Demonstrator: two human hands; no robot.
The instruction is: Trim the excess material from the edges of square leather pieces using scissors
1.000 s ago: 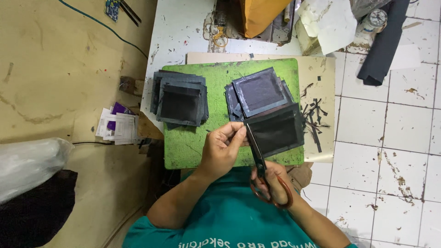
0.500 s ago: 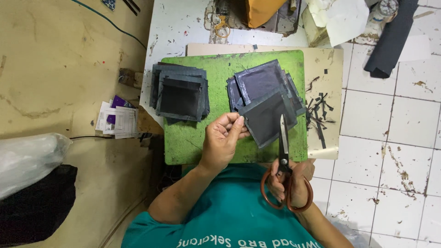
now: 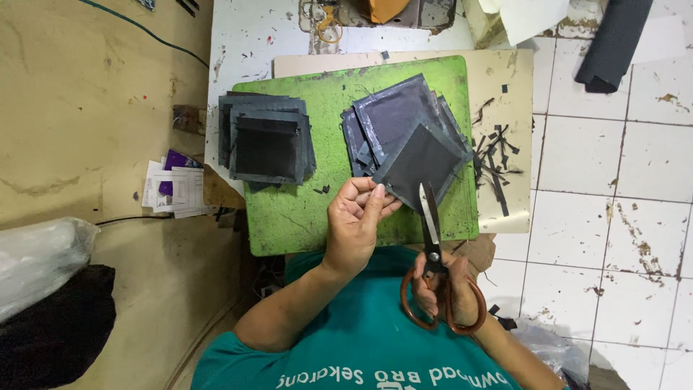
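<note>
Starting at the left, a heap of clear plastic [image 3: 40, 263] and a dark bundle [image 3: 54, 336] lie on the tan floor, with some printed papers [image 3: 172, 191] near the edge of the worktable. On the green cutting mat [image 3: 325, 217], a neat stack of dark grey squares [image 3: 267, 144] sits at the left side; judging by its even edges, these look like the finished pieces. The left hand [image 3: 357, 220] pinches the lower corner of a single dark square [image 3: 422, 165], fingers closed firmly on it, holding it tilted like a diamond just above a looser fanned pile of dark squares [image 3: 397, 119], which seem to await trimming. The right hand [image 3: 447, 289] grips the orange-handled scissors [image 3: 433, 253], fingers through the loops; the blades point up and appear nearly closed, their tips touching the held square's lower right edge. Beyond the mat's right side, thin black offcut strips [image 3: 498, 162] are scattered on the beige board [image 3: 512, 87], suggesting a fair amount of trimming is done, with more remaining.
</note>
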